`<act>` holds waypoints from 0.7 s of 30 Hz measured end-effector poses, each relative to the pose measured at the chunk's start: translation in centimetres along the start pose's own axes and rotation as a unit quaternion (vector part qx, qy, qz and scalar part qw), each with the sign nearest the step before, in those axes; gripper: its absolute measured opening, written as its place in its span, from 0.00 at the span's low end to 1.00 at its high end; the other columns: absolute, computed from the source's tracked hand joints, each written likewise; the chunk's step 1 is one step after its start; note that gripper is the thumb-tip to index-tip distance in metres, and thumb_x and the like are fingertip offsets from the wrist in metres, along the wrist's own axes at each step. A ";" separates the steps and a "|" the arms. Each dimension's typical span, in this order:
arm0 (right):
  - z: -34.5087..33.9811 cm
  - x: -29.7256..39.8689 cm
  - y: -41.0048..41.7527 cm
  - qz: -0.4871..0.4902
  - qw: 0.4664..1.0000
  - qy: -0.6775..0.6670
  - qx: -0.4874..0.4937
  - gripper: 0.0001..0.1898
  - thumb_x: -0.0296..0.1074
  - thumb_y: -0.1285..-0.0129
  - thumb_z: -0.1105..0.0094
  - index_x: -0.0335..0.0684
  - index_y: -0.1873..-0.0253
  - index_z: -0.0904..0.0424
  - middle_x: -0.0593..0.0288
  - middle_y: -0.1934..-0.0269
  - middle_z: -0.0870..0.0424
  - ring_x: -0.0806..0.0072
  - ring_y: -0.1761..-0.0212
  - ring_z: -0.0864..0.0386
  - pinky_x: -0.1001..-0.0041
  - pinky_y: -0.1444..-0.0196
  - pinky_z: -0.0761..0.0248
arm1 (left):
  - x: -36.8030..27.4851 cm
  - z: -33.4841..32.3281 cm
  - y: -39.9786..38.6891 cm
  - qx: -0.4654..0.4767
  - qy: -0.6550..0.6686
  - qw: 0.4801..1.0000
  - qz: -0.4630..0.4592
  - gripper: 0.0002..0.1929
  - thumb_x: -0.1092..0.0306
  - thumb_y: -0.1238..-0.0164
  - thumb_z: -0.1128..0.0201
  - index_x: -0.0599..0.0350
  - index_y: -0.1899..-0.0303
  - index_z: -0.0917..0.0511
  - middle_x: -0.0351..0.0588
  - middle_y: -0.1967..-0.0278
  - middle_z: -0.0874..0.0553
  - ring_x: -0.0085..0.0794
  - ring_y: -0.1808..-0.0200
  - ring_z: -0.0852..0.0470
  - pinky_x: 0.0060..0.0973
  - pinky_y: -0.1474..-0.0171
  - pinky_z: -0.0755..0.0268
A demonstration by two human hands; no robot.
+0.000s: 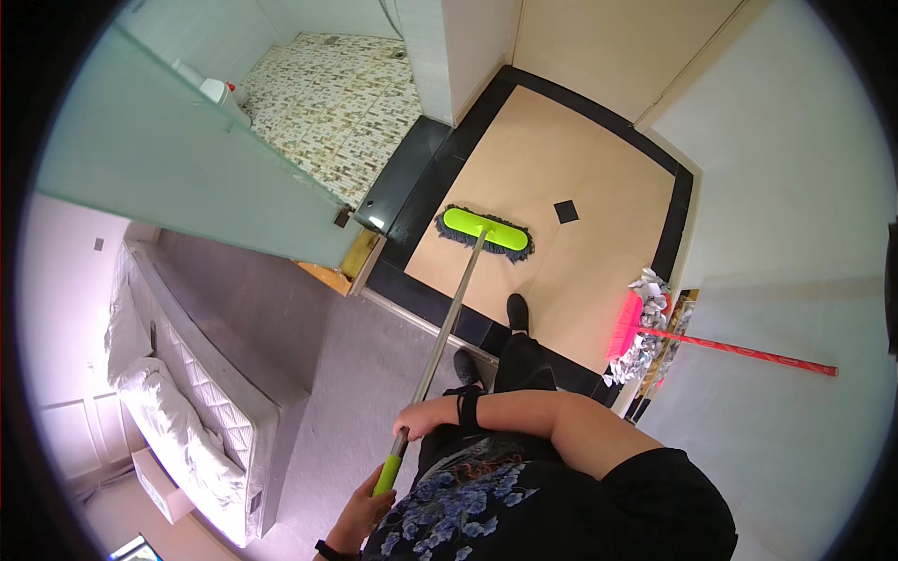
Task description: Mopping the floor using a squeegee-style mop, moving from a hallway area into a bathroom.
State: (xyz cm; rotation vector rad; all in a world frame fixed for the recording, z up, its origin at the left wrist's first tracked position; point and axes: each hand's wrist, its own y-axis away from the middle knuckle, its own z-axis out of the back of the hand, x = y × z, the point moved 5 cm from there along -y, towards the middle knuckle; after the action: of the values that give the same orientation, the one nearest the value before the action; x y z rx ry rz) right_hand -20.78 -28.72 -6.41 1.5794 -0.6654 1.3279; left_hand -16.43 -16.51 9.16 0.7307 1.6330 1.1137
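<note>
A flat dust mop with a lime-green head [484, 230] and dark grey fringe rests on beige floor tiles ahead of me. Its metal pole [449, 322] slants back toward my body. My left hand [363, 506] is wrapped around the lime-green grip [387, 475] at the near end. Slightly further up, my right hand [421, 418] is closed on the metal part of the pole. Both of my shoes stand near the tiled area's threshold, one on the beige tile and one on the grey floor.
A pink broom [624, 326] with a red handle stands among crumpled paper [652, 287] by the right wall. At left are a frosted glass panel [210, 175], a mosaic-floored bathroom [337, 91] with a toilet, and a bare mattress [203, 393] with white bedding. A black threshold [403, 182] edges the bathroom.
</note>
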 end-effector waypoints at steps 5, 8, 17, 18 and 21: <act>7.5 -2.1 5.8 0.000 0.976 0.061 -0.208 0.17 0.28 0.52 0.45 0.39 0.54 0.26 0.50 0.65 0.20 0.56 0.62 0.22 0.63 0.62 0.32 | -6.0 -3.7 -5.1 0.064 0.023 0.998 0.017 0.32 0.78 0.41 0.47 0.45 0.35 0.46 0.37 0.78 0.32 0.17 0.88 0.39 0.15 0.86 0.48; 12.1 -4.0 11.2 -0.061 0.943 0.054 -0.321 0.16 0.27 0.48 0.50 0.43 0.52 0.27 0.49 0.66 0.20 0.56 0.62 0.22 0.63 0.62 0.31 | -9.9 -7.1 -10.1 0.113 0.083 0.990 0.030 0.33 0.77 0.41 0.48 0.41 0.35 0.49 0.37 0.79 0.33 0.17 0.88 0.40 0.15 0.87 0.48; 24.7 -11.2 26.9 -0.156 0.762 0.006 -0.629 0.13 0.33 0.39 0.57 0.47 0.51 0.28 0.48 0.64 0.20 0.55 0.62 0.22 0.63 0.61 0.30 | -25.2 -23.4 -25.3 0.191 0.091 0.976 -0.054 0.25 0.76 0.39 0.49 0.36 0.42 0.42 0.38 0.79 0.33 0.18 0.86 0.38 0.14 0.87 0.48; 25.8 -11.9 28.5 -0.158 0.761 0.006 -0.629 0.13 0.33 0.39 0.57 0.47 0.51 0.28 0.48 0.64 0.20 0.55 0.62 0.22 0.63 0.61 0.30 | -26.8 -25.2 -26.9 0.197 0.084 0.975 -0.064 0.24 0.76 0.39 0.50 0.37 0.44 0.41 0.38 0.78 0.33 0.18 0.86 0.38 0.14 0.87 0.48; 28.9 -14.4 33.7 -0.119 0.733 -0.158 -0.651 0.14 0.33 0.39 0.59 0.50 0.49 0.28 0.49 0.65 0.20 0.58 0.63 0.21 0.65 0.62 0.30 | -30.8 -30.1 -30.9 0.202 0.078 0.974 -0.062 0.23 0.78 0.40 0.49 0.38 0.47 0.39 0.40 0.76 0.32 0.19 0.84 0.36 0.14 0.85 0.45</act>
State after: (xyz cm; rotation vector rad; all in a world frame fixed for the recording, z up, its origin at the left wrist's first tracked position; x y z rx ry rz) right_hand -40.60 -70.86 -8.99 0.6161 -1.1842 0.1362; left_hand -33.18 -64.91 -4.46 0.8002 2.0428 0.7697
